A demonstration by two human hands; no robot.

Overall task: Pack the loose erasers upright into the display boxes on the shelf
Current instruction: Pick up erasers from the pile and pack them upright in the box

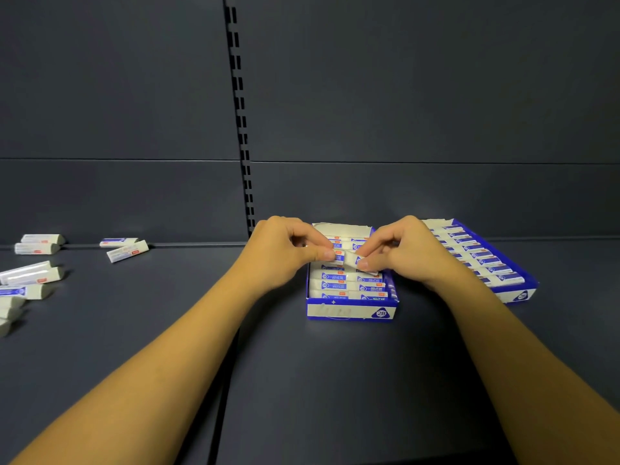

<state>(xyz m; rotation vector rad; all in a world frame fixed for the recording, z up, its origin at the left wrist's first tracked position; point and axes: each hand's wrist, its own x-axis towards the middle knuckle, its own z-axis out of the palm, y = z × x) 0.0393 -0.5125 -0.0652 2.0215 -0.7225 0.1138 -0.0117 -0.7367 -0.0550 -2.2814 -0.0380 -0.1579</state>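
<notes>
A blue and white display box [350, 311] marked 2B stands on the dark shelf in front of me, with two rows of erasers packed in it. Over its middle, my left hand [285, 251] and my right hand [407, 253] both pinch one white and blue eraser [349, 259] between thumb and fingers. The eraser lies just above the packed rows. A second display box [518, 294], filled with a long row of erasers, sits to the right behind my right wrist.
Several loose erasers lie on the shelf at the left: two [126, 251] near the back seam, a pair [38, 244] farther left, and a cluster [28, 280] at the left edge. A slotted upright [242, 129] runs up the back panel.
</notes>
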